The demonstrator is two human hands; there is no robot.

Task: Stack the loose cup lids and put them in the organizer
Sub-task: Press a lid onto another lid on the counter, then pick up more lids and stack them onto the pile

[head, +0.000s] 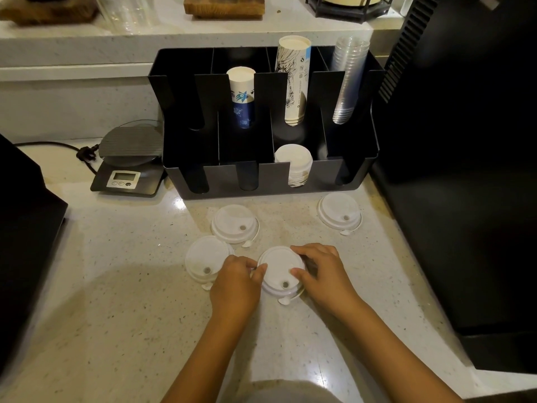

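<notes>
Several white cup lids lie loose on the speckled counter. Both hands grip the nearest lid (280,271): my left hand (236,282) pinches its left edge and my right hand (322,271) holds its right edge. It seems to rest on at least one more lid. Another lid (205,257) lies just left of my left hand. A third lid (234,223) sits behind it, and one more lid (339,213) lies at the right. The black organizer (360,167) stands behind them, with a white stack of lids (293,162) in its third front slot.
The organizer's back slots hold a blue-printed paper cup stack (241,97), a taller printed cup stack (293,80) and clear plastic cups (347,77). A digital scale (129,161) stands to its left. A large black machine (465,170) borders the right, and a dark object (26,228) the left.
</notes>
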